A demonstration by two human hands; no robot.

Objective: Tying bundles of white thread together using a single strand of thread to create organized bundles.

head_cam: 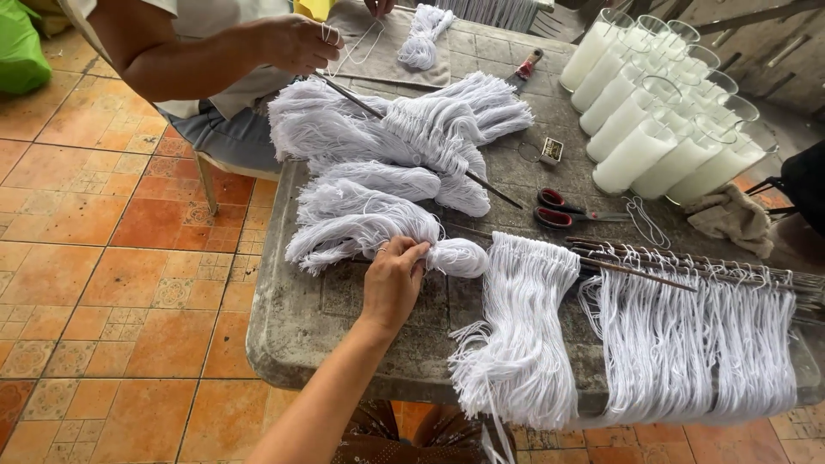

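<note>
My left hand (394, 279) reaches over the grey stone table (301, 318) and pinches a bundle of white strings (369, 225) at its tied neck, beside its rounded knot end (460, 256). More white string bundles (404, 129) lie piled behind it, with thin rods (494, 191) running through them. To the right, looped white strings (524, 326) hang from thin rods (653, 277) over the table's front edge. My right hand is out of sight.
Across the table a seated person's hand (292, 43) holds thin wire loops. Several glasses filled with white wax (662, 129) stand at the back right. Red-handled scissors (559, 209), a small box (553, 149) and a grey cloth (730, 219) lie between. Orange tiled floor (112, 258) is at left.
</note>
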